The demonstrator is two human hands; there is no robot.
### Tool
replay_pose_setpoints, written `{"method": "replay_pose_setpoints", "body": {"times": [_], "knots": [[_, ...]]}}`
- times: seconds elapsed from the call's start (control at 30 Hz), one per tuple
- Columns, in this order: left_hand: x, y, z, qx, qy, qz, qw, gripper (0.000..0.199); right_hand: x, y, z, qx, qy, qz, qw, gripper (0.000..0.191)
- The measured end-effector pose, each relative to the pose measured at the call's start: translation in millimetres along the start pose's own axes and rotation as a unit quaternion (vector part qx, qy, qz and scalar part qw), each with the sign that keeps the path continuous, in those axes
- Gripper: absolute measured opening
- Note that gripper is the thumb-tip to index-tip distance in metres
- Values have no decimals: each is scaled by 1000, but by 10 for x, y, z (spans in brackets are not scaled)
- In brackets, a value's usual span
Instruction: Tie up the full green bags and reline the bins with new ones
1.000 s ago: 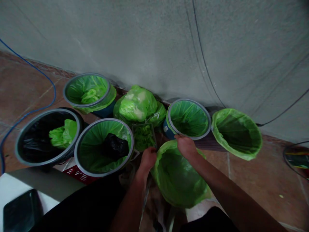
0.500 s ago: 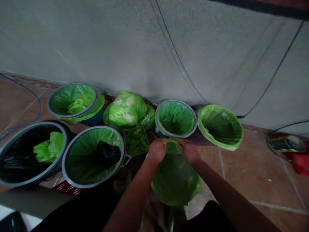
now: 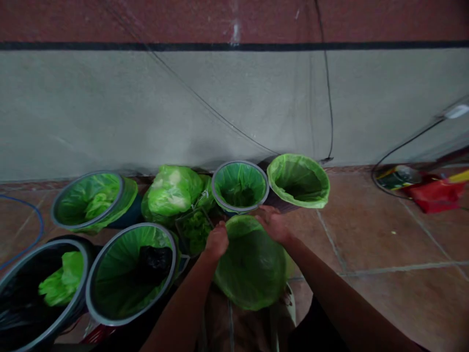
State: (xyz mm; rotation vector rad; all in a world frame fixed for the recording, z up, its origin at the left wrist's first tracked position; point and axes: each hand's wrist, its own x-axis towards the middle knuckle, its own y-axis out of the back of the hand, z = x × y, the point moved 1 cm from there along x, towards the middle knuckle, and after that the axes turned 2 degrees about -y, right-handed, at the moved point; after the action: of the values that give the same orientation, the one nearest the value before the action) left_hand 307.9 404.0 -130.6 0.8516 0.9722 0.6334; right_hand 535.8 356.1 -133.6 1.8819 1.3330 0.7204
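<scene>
A bin lined with a light green plastic bag [image 3: 252, 269] stands in front of me, its round mouth spread wide. My left hand [image 3: 217, 241] is closed on the edge of the bag at the rim's upper left. At the upper right of the same rim, my right hand [image 3: 274, 225] has its fingers stretched out and apart, touching or close to the bag's edge. Just behind are a grey-rimmed bin [image 3: 240, 163] with a green liner and another bin covered by a green bag [image 3: 322, 190]. A crate of green leaves [image 3: 196, 230] lies beside my left hand.
On the left stand grey-rimmed bins, one with a black liner [image 3: 22, 313], one holding a black bag [image 3: 156, 261], and one farther back [image 3: 54, 208]. A tied green bag [image 3: 172, 190] leans by the wall. Cables, a blue hose [image 3: 38, 220] and a red object [image 3: 437, 193] lie about.
My hands have moved apart along the rim, and the bag's mouth is spread wider. The right hand's fingers have straightened. The camera view has tilted up and shifted right.
</scene>
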Motion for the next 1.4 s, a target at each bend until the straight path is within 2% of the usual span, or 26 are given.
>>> {"method": "replay_pose_setpoints", "body": {"times": [0.1,0.17,0.23,0.3,0.4,0.5,0.57,0.63,0.67,0.73,0.77,0.83,0.9,1.0,1.17,1.4], "knots": [[-164,-28,-49,-18,45,3,999,28,-111,206,227,58,-141,53,987,43],[-296,-82,-51,-28,81,8,996,26,-209,272,343,67,-200,35,977,42],[-419,-152,-26,-40,127,20,991,26,-271,295,371,64,-193,-5,979,40],[-526,-223,14,-55,167,39,984,26,-269,303,319,62,-157,-33,985,38],[-665,-296,54,-78,197,67,975,30,-157,307,164,58,-112,-48,991,37],[-752,-258,35,-79,212,103,969,41,14,278,16,30,-81,-58,995,36],[-720,-132,30,-72,182,186,963,46,116,233,-52,-7,-65,-57,996,34],[-578,47,80,-73,106,275,953,42,192,175,-95,-46,-50,-47,997,32],[-466,133,128,-75,59,287,953,39,217,145,-107,-60,-46,-41,996,30],[-195,265,243,-73,7,266,961,34,243,88,-113,-65,-42,-38,996,28],[-57,300,300,-63,-6,236,970,33,244,63,-106,-58,-44,-39,997,27],[170,302,379,-44,-11,165,985,33,224,26,-66,-42,-54,-36,997,27],[296,240,391,-25,-4,103,994,34,179,0,9,-41,-64,-31,997,27],[320,124,298,-9,0,64,998,32,74,-35,156,-45,-48,-17,998,18],[241,48,108,-10,-15,51,999,23,-131,-115,325,-2,26,19,999,15],[177,66,51,-19,-19,42,999,25,-227,-78,293,-102,53,-29,993,19]]}}
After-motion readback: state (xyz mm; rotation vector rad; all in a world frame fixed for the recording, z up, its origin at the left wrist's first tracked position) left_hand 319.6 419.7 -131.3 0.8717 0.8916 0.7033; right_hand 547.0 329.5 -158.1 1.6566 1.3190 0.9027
